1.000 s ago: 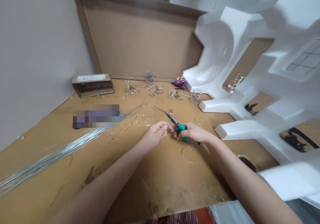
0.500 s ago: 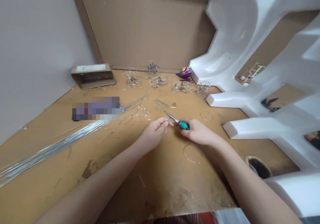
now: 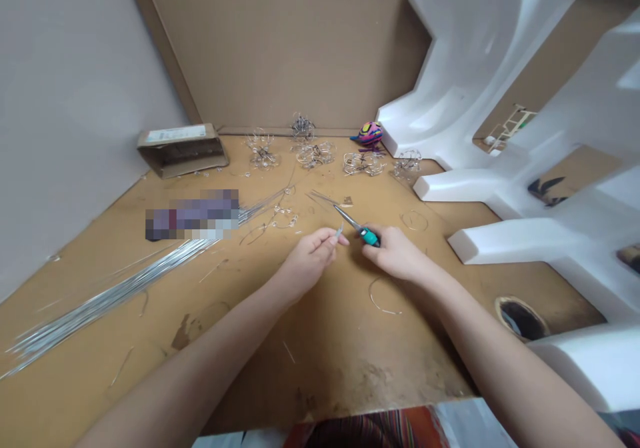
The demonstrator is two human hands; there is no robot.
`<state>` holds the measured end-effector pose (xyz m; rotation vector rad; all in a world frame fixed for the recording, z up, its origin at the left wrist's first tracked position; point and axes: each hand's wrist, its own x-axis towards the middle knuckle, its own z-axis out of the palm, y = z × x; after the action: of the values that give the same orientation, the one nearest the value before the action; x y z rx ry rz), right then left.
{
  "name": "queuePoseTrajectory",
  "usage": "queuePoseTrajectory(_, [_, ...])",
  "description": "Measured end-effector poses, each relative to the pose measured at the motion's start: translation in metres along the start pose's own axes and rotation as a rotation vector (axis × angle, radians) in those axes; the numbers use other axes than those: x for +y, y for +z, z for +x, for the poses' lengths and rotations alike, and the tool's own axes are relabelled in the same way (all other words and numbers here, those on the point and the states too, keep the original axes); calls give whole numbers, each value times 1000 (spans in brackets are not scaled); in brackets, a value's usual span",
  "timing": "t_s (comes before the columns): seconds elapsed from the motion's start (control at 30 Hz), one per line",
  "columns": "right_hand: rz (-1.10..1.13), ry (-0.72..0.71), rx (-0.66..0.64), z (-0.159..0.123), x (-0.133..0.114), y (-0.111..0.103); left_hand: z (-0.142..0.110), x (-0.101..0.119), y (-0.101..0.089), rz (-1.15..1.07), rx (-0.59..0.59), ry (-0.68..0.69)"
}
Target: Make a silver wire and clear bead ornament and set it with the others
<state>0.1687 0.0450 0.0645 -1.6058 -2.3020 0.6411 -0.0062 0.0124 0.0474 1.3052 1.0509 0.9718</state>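
My left hand (image 3: 310, 260) is closed in a pinch around a small silver-grey piece (image 3: 340, 231), whose tip sticks out beyond the fingertips. I cannot make out whether it is wire or a strip. My right hand (image 3: 395, 253) is wrapped round long-nose pliers (image 3: 369, 236) with teal handles; their jaws point up and left, apart from the piece. Beyond the hands lie a few straight wires (image 3: 323, 198) and a group of small wire loops (image 3: 285, 217). A curved wire (image 3: 383, 307) rests on the table below my right hand.
A bundle of straight silver wires (image 3: 135, 283) crosses the left of the table (image 3: 320, 355). Several coiled wire pieces (image 3: 315, 155) stand at the back, near a colourful ball-like object (image 3: 371, 133). An open cardboard box (image 3: 185, 155) stands back left. White foam packing (image 3: 493, 251) borders the right.
The pliers have turned and come away from the silver-grey piece, which stays pinched in my left hand. The pliers' jaws now look closed. The view has shifted downward.
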Motion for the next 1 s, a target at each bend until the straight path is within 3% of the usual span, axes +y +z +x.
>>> queuePoseTrajectory(0.27, [-95, -24, -36, -3, -3, 2, 1, 2, 1, 49, 25, 26])
queuePoseTrajectory(0.43, [-354, -8, 167, -4, -12, 4, -1, 4, 3, -49, 11, -29])
queuePoseTrajectory(0.57, [-382, -61, 313, 0, -12, 8, -1, 2, 4, -59, 50, -32])
queuePoseTrajectory(0.63, [-249, -62, 254, 1, -9, 9, 0, 0, 3, -6, 62, 14])
queuePoseTrajectory(0.73, [85, -62, 28, 1, -3, 9, 1, -1, 0, 84, 28, 99])
queuePoseTrajectory(0.8, [228, -70, -45, 1, 0, 8, 2, 0, -1, 92, -12, 115])
queuePoseTrajectory(1.0, [88, -22, 56, -1, 1, 4, 3, -3, -2, 40, -41, 42])
